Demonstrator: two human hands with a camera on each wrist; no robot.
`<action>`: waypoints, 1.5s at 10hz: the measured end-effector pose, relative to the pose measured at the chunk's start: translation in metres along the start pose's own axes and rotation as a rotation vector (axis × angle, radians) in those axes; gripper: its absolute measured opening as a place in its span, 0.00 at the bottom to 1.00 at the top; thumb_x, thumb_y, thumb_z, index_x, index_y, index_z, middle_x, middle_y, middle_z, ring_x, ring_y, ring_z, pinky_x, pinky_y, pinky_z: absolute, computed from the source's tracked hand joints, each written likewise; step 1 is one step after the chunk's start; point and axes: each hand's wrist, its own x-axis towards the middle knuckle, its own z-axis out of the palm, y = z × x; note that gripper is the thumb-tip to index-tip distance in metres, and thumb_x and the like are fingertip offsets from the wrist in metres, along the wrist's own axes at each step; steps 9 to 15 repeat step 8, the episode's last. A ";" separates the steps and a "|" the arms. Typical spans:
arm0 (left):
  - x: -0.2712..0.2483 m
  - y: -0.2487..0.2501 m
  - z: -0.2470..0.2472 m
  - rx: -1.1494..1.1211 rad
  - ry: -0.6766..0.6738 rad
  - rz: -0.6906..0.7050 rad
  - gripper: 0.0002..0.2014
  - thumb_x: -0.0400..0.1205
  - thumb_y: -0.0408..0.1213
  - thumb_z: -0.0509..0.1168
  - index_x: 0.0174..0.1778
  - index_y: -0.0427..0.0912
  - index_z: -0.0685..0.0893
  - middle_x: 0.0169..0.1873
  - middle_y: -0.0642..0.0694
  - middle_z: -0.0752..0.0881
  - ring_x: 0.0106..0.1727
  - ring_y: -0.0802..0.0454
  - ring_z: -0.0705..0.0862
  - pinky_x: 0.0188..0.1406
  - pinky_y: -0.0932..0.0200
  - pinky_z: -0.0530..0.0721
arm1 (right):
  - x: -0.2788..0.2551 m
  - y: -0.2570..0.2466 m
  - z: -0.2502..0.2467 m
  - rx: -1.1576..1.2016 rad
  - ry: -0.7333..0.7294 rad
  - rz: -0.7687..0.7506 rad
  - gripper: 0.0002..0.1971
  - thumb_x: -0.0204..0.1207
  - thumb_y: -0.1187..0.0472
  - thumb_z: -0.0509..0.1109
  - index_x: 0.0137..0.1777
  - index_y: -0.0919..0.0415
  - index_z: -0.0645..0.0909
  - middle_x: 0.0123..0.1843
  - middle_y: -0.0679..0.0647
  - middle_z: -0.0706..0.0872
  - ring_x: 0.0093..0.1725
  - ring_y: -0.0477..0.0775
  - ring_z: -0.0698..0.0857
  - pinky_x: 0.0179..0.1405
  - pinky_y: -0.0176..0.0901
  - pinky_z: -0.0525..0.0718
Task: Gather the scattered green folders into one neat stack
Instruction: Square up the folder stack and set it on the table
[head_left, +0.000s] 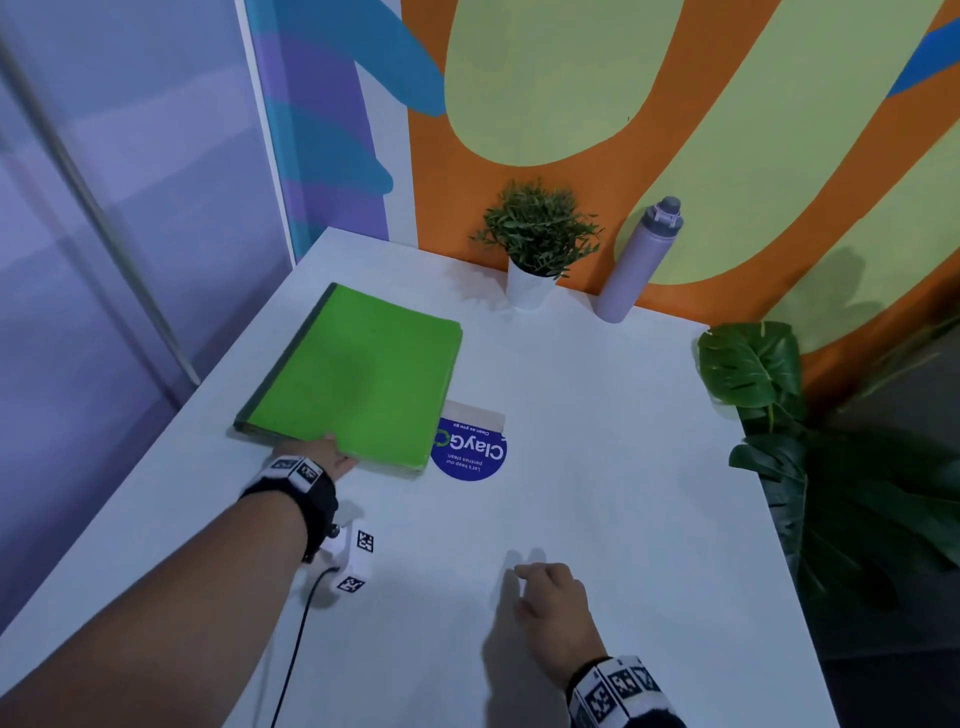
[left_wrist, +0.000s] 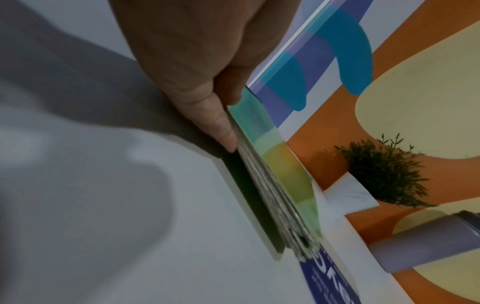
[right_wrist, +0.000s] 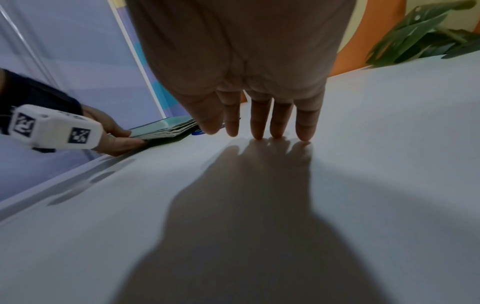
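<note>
Several green folders (head_left: 358, 379) lie in one squared stack on the left half of the white table (head_left: 597, 493). My left hand (head_left: 332, 457) is at the stack's near edge. In the left wrist view the left hand (left_wrist: 228, 115) pinches that edge, thumb against the layered sides of the green folders (left_wrist: 272, 174). The right wrist view shows the left hand (right_wrist: 119, 139) with fingers above and below the edge of the green folders (right_wrist: 166, 128). My right hand (head_left: 545, 587) is apart from the stack at the near right, holding nothing. Its straight fingers (right_wrist: 259, 127) touch the tabletop.
A round blue sticker (head_left: 470, 454) lies partly under the stack's right corner. A small potted plant (head_left: 535, 244) and a purple bottle (head_left: 636, 260) stand at the back by the painted wall. A large leafy plant (head_left: 810, 441) overhangs the table's right edge.
</note>
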 end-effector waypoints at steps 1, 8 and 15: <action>0.013 0.018 0.007 0.188 0.009 0.119 0.31 0.84 0.52 0.56 0.76 0.33 0.67 0.74 0.36 0.76 0.70 0.40 0.79 0.68 0.47 0.79 | 0.000 0.002 0.000 -0.008 0.010 -0.028 0.27 0.71 0.54 0.55 0.71 0.52 0.75 0.71 0.55 0.72 0.67 0.60 0.72 0.64 0.48 0.73; -0.073 0.025 0.018 0.372 -0.173 0.323 0.27 0.82 0.35 0.61 0.79 0.42 0.67 0.76 0.38 0.72 0.73 0.35 0.74 0.49 0.56 0.82 | -0.026 -0.015 -0.025 -0.163 -0.075 -0.071 0.22 0.78 0.54 0.57 0.73 0.50 0.72 0.74 0.54 0.72 0.71 0.58 0.71 0.66 0.49 0.74; -0.073 0.025 0.018 0.372 -0.173 0.323 0.27 0.82 0.35 0.61 0.79 0.42 0.67 0.76 0.38 0.72 0.73 0.35 0.74 0.49 0.56 0.82 | -0.026 -0.015 -0.025 -0.163 -0.075 -0.071 0.22 0.78 0.54 0.57 0.73 0.50 0.72 0.74 0.54 0.72 0.71 0.58 0.71 0.66 0.49 0.74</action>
